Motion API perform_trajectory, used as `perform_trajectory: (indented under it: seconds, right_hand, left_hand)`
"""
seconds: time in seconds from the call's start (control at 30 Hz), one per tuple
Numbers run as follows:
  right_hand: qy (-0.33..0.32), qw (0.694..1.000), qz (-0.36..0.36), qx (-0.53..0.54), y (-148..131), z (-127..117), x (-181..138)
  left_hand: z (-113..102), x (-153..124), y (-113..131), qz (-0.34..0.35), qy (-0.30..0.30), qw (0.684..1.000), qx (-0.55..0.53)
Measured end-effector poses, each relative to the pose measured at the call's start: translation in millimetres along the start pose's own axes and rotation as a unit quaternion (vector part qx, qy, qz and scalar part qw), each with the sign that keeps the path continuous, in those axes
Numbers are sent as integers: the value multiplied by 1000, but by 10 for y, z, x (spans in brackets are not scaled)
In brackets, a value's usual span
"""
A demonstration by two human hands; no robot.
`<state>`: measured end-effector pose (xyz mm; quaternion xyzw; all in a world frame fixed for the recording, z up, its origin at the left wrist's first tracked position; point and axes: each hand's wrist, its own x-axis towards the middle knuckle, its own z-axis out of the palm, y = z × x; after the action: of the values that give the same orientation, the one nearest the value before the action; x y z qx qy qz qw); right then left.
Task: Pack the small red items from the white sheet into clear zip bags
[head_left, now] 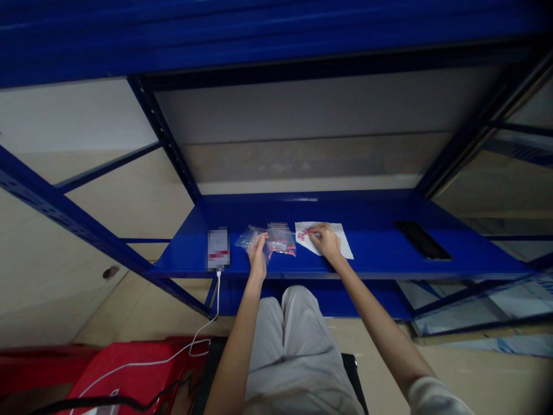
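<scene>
My left hand [258,253] is closed on a clear plastic bag [248,237], which spreads out to the left of the fingers. Just right of it lies a clear zip bag [283,245] holding small pink and multicoloured pieces. On a white sheet of paper [343,236] sits a little group of small pink pieces [302,234]. My right hand [327,241] rests over the paper, its fingertips pinched at the edge of those pieces. Whether a piece is between the fingertips is too small to make out.
Everything lies on a blue metal shelf [371,222]. A black phone [423,240] is at the right, and a blurred-out device [218,248] with a white cable [218,294] is at the left. Blue uprights and an upper shelf [276,34] frame the space. A red stool [125,369] stands lower left.
</scene>
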<state>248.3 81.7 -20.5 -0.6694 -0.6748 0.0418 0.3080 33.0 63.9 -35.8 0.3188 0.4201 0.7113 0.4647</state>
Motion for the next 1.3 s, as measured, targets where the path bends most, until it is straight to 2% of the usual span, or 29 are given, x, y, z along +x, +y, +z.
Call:
perform_trajectory:
  seconds: [0.27, 0.37, 0.53, 0.6, 0.67, 0.77, 0.83, 0.93, 1.1, 1.2, 1.3]
  right_hand:
    - [14, 1000, -12, 17, 57, 35, 1]
    - [41, 998, -20, 37, 44, 25, -1]
    - [111, 984, -23, 137, -205, -146, -69]
    - [119, 971, -48, 200, -392, -254, -133]
    - [103, 956, -79, 264, -598, -360, -211]
    - [48, 939, -132, 314, -861, -473, -323]
    - [9, 937, -167, 307, -967, -504, -378]
    - [-27, 946, -184, 265, -1021, -514, -427]
    - [-41, 969, -171, 174, -1007, -569, -476]
    - [-49, 976, -164, 136, -1015, -591, -504]
    - [-79, 964, -175, 186, -1008, -566, -480]
  left_hand:
    - [2, -6, 23, -1, -4, 1000, -2]
    - [-8, -26, 40, 14, -10, 1000, 19]
    - [-24, -162, 158, 79, -27, 992, 93]
    - [-19, -240, 240, 168, -58, 962, 207]
    - [2, -314, 335, 236, -97, 908, 333]
    - [57, -400, 469, 278, -138, 819, 482]
    - [92, -438, 529, 288, -156, 783, 529]
    - [123, -483, 569, 291, -160, 759, 560]
    - [155, -575, 603, 298, -146, 733, 594]
    - [193, -614, 637, 304, -140, 729, 597]
    - [211, -605, 660, 305, -166, 743, 573]
